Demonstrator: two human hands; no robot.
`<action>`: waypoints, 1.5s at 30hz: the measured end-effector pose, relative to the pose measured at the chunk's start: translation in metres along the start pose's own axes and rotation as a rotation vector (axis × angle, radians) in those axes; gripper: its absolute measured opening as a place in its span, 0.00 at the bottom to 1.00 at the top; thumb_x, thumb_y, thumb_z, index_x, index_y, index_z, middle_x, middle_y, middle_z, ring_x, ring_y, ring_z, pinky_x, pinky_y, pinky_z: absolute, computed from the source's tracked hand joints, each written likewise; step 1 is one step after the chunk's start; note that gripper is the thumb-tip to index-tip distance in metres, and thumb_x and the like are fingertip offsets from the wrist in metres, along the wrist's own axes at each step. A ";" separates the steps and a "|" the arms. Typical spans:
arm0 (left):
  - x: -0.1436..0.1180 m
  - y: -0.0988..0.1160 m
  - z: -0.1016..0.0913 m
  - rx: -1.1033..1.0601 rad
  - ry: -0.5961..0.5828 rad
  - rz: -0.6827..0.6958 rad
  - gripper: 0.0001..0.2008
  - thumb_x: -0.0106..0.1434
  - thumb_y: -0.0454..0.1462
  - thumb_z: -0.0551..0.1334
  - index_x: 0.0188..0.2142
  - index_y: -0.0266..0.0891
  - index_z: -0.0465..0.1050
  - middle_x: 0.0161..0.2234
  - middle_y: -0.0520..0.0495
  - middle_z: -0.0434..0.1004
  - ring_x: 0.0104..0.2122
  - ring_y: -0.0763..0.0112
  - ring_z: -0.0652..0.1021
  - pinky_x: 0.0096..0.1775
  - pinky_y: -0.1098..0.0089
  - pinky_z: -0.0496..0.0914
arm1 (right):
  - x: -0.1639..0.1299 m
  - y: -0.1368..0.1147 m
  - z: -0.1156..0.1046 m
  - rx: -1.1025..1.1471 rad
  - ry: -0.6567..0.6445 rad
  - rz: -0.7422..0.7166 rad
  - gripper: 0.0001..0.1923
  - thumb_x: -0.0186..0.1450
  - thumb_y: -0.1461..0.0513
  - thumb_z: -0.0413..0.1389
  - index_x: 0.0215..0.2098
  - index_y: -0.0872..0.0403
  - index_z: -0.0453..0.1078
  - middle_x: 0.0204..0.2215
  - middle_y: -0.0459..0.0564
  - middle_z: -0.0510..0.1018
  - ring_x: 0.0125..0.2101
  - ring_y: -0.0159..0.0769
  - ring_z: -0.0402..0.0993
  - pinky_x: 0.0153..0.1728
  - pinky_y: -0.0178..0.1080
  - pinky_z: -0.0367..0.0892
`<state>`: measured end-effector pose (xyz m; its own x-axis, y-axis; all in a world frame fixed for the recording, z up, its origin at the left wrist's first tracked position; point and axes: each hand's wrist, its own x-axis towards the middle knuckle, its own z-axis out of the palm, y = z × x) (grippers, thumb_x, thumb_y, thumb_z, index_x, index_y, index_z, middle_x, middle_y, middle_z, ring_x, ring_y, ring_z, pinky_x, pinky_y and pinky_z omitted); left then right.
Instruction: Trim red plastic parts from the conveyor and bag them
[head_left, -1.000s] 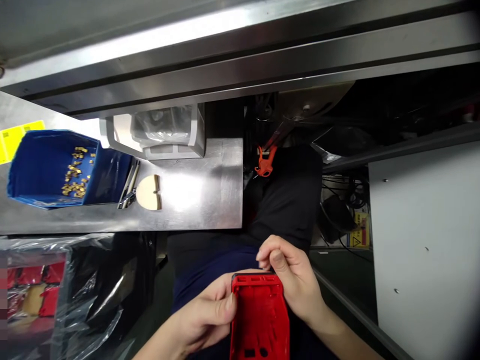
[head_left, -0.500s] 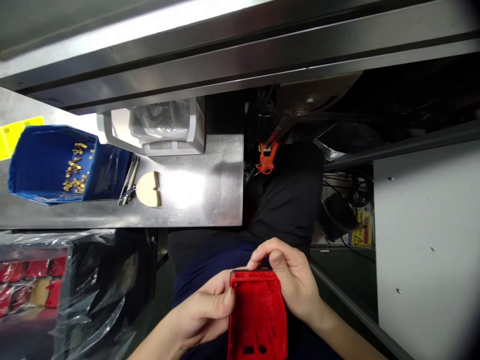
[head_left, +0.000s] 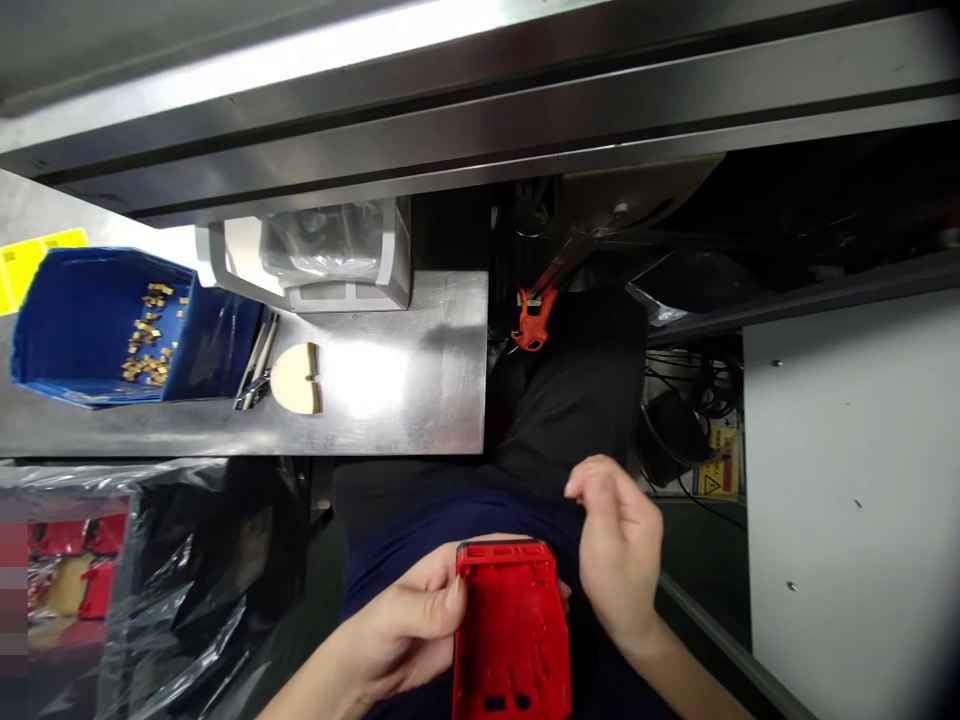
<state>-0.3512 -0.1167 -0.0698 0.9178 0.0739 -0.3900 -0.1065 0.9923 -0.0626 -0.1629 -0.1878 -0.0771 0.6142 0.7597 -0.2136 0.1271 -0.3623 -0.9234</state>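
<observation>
A red plastic housing [head_left: 511, 630], shaped like a shallow open box with slots along its top edge and holes near the bottom, rests in my left hand [head_left: 420, 615]. The left thumb presses on its near left wall, and the other fingers wrap beneath, with tips showing at the right side. My right hand [head_left: 619, 550] is off to the right, apart from the housing. Its fingers are curled in against the thumb; whatever they may hold is hidden.
On the metal bench [head_left: 405, 420] sit a blue bin [head_left: 82, 320] of small brass pieces, a cream rounded block [head_left: 295, 378], tweezers-like tools [head_left: 259, 360] and a grey-white tray [head_left: 394, 250]. A plastic-lined crate [head_left: 202, 560] with red parts stands below. Orange-handled scissors-like tool [head_left: 532, 325] hangs ahead.
My right hand has left the housing's top edge and moved right, its fingers curling in. My left hand keeps the housing almost where it was.
</observation>
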 end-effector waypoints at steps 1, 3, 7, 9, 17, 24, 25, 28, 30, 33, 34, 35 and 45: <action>0.000 0.000 0.000 0.005 0.004 -0.005 0.33 0.62 0.45 0.72 0.62 0.28 0.71 0.58 0.23 0.74 0.57 0.48 0.77 0.58 0.57 0.69 | 0.004 -0.001 -0.002 -0.024 0.046 0.000 0.18 0.77 0.58 0.50 0.30 0.53 0.69 0.28 0.44 0.72 0.30 0.29 0.69 0.33 0.33 0.64; -0.001 0.000 -0.001 0.007 0.006 -0.006 0.34 0.62 0.45 0.72 0.62 0.28 0.71 0.59 0.22 0.73 0.58 0.46 0.76 0.59 0.55 0.68 | 0.010 -0.004 -0.008 -0.024 -0.049 -0.009 0.15 0.77 0.57 0.50 0.36 0.51 0.74 0.31 0.45 0.75 0.32 0.31 0.72 0.35 0.33 0.66; -0.001 -0.001 -0.001 0.019 -0.005 0.000 0.33 0.63 0.44 0.71 0.61 0.26 0.71 0.57 0.24 0.75 0.56 0.49 0.78 0.59 0.58 0.68 | 0.019 -0.006 -0.021 0.053 -0.636 -0.109 0.19 0.77 0.49 0.49 0.48 0.48 0.78 0.40 0.50 0.83 0.42 0.38 0.79 0.45 0.40 0.72; -0.001 -0.002 -0.001 0.023 -0.006 0.008 0.34 0.62 0.45 0.71 0.62 0.26 0.71 0.58 0.24 0.75 0.57 0.47 0.77 0.59 0.56 0.68 | 0.021 -0.003 -0.029 0.082 -0.562 -0.140 0.19 0.76 0.50 0.50 0.39 0.49 0.79 0.29 0.48 0.81 0.32 0.37 0.78 0.36 0.38 0.71; -0.004 -0.010 -0.004 0.010 -0.048 0.074 0.31 0.60 0.44 0.73 0.57 0.26 0.75 0.53 0.25 0.79 0.52 0.51 0.81 0.56 0.60 0.71 | 0.028 -0.015 -0.021 -0.063 -0.896 -0.267 0.26 0.74 0.43 0.47 0.56 0.46 0.76 0.47 0.56 0.82 0.48 0.47 0.80 0.50 0.46 0.73; -0.016 -0.012 -0.013 -0.002 -0.053 0.153 0.35 0.57 0.47 0.73 0.59 0.28 0.74 0.53 0.23 0.78 0.56 0.40 0.78 0.60 0.48 0.64 | 0.064 0.010 -0.021 -0.169 -0.271 -0.049 0.22 0.75 0.48 0.50 0.30 0.51 0.74 0.12 0.43 0.63 0.14 0.30 0.60 0.17 0.33 0.56; -0.019 -0.012 -0.015 0.001 -0.041 0.172 0.35 0.57 0.47 0.73 0.59 0.29 0.74 0.53 0.23 0.77 0.56 0.40 0.77 0.60 0.49 0.64 | 0.073 0.014 -0.015 -0.230 -0.280 -0.023 0.20 0.74 0.48 0.52 0.33 0.52 0.74 0.14 0.43 0.65 0.15 0.30 0.61 0.18 0.33 0.56; -0.033 -0.010 -0.022 0.096 0.022 0.263 0.38 0.57 0.46 0.73 0.64 0.35 0.68 0.55 0.28 0.77 0.55 0.46 0.78 0.59 0.52 0.66 | 0.092 0.014 0.025 -0.300 -0.541 -0.066 0.14 0.73 0.51 0.55 0.46 0.51 0.75 0.31 0.48 0.78 0.29 0.35 0.75 0.29 0.34 0.69; -0.044 -0.009 -0.026 0.219 0.068 0.318 0.41 0.59 0.47 0.73 0.68 0.41 0.63 0.56 0.32 0.76 0.54 0.51 0.78 0.57 0.55 0.67 | 0.096 0.004 0.066 -0.352 -0.698 -0.175 0.12 0.74 0.56 0.53 0.50 0.50 0.74 0.43 0.50 0.79 0.38 0.36 0.77 0.39 0.37 0.72; -0.061 -0.010 -0.030 0.344 0.114 0.372 0.39 0.63 0.50 0.70 0.68 0.43 0.61 0.56 0.35 0.76 0.54 0.54 0.78 0.56 0.58 0.67 | 0.093 -0.019 0.138 -0.508 -0.814 -0.466 0.11 0.75 0.62 0.50 0.50 0.51 0.73 0.46 0.49 0.78 0.42 0.34 0.77 0.45 0.37 0.71; -0.066 -0.012 -0.031 0.358 0.125 0.388 0.39 0.63 0.52 0.69 0.68 0.43 0.61 0.56 0.35 0.76 0.55 0.53 0.78 0.56 0.58 0.67 | 0.092 -0.028 0.163 -0.562 -0.829 -0.575 0.11 0.75 0.63 0.50 0.50 0.52 0.73 0.46 0.49 0.78 0.44 0.34 0.76 0.46 0.37 0.71; -0.070 -0.013 -0.032 0.362 0.136 0.406 0.39 0.64 0.53 0.68 0.69 0.44 0.60 0.56 0.34 0.75 0.56 0.52 0.77 0.56 0.57 0.67 | 0.091 -0.035 0.188 -0.592 -0.839 -0.642 0.10 0.75 0.63 0.51 0.49 0.52 0.73 0.46 0.49 0.78 0.45 0.35 0.75 0.48 0.37 0.70; -0.086 -0.024 -0.051 0.328 0.150 0.575 0.51 0.56 0.60 0.71 0.71 0.44 0.56 0.64 0.28 0.64 0.58 0.41 0.73 0.59 0.45 0.64 | 0.105 -0.037 0.287 -0.885 -0.795 -0.807 0.22 0.66 0.56 0.65 0.55 0.54 0.69 0.53 0.58 0.73 0.54 0.51 0.67 0.53 0.50 0.64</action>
<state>-0.4467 -0.1520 -0.0817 0.6845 0.6075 -0.4030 -0.4184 0.7800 0.4652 -0.3267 0.0607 -0.1572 -0.4101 0.9031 -0.1275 0.8392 0.3189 -0.4404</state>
